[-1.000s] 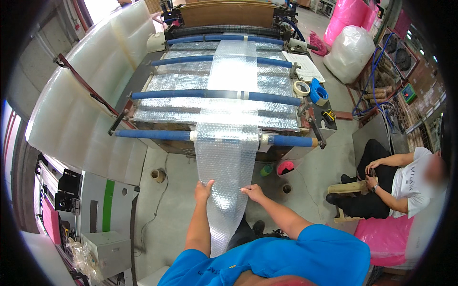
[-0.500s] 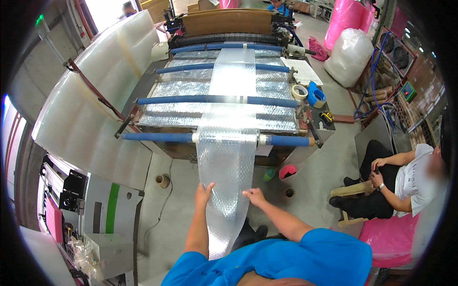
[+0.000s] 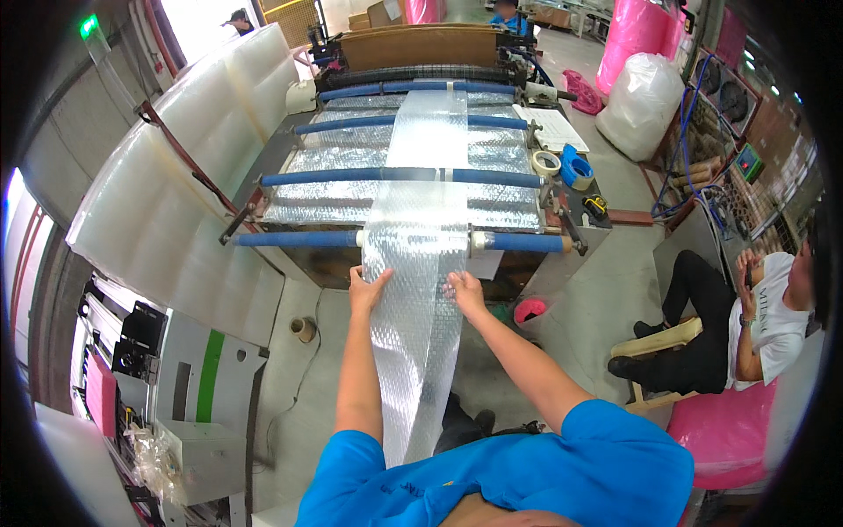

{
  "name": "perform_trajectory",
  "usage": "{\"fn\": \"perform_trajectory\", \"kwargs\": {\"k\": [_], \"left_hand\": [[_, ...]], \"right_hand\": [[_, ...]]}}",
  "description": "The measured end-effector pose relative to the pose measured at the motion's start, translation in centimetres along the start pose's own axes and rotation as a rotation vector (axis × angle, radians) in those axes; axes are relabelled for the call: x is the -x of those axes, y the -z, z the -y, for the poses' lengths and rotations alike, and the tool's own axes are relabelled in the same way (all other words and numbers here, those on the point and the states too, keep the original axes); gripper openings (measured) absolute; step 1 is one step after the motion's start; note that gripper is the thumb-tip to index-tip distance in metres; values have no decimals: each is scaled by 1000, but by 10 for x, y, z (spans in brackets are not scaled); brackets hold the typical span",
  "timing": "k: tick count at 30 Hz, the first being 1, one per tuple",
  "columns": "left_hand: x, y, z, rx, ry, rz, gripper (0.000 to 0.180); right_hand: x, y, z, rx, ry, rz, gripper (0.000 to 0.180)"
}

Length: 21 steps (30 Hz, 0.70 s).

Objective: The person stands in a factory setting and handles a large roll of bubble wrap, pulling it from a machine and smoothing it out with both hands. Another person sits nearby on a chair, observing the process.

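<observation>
A long clear strip of bubble wrap [image 3: 413, 329] runs over the machine's blue rollers and hangs from the nearest roller [image 3: 303, 239] down toward my body. My left hand [image 3: 369, 288] grips its left edge, thumb on top and the other fingers partly hidden. On the opposite edge my right hand [image 3: 464, 292] pinches the film between thumb and fingers. Both hands are just below the nearest roller. Farther back, the strip crosses more blue rollers [image 3: 342, 176] above a wide sheet of silvery bubble film [image 3: 325, 213].
Tape rolls [image 3: 546, 162] and a tape measure [image 3: 595, 207] lie on the machine's right side. Large wrapped rolls [image 3: 176, 158] stand left, above a grey machine [image 3: 184, 378]. A cardboard core [image 3: 303, 329] stands on the floor. At right a seated person [image 3: 764, 325] rests on a wooden stool.
Both my hands have moved forward along the bubble wrap, up toward the nearest roller. The seated person at right has raised their hands.
</observation>
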<state>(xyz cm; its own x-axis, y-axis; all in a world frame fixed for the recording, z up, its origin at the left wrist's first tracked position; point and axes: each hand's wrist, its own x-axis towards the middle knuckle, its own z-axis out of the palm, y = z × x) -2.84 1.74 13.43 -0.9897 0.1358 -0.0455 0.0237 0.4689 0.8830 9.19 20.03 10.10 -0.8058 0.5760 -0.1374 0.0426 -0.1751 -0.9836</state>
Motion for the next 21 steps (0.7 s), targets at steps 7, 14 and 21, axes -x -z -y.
{"fn": "perform_trajectory", "kwargs": {"k": [7,14,21], "left_hand": [[89,9,88,-40,170,29,72],[120,98,-25,-70,-38,-21,42],[118,89,5,26,62,28,35]], "right_hand": [[78,9,-55,121,-175,120,16],[182,2,46,-51,-218,246,27],[171,2,6,18,-200,208,28]]}}
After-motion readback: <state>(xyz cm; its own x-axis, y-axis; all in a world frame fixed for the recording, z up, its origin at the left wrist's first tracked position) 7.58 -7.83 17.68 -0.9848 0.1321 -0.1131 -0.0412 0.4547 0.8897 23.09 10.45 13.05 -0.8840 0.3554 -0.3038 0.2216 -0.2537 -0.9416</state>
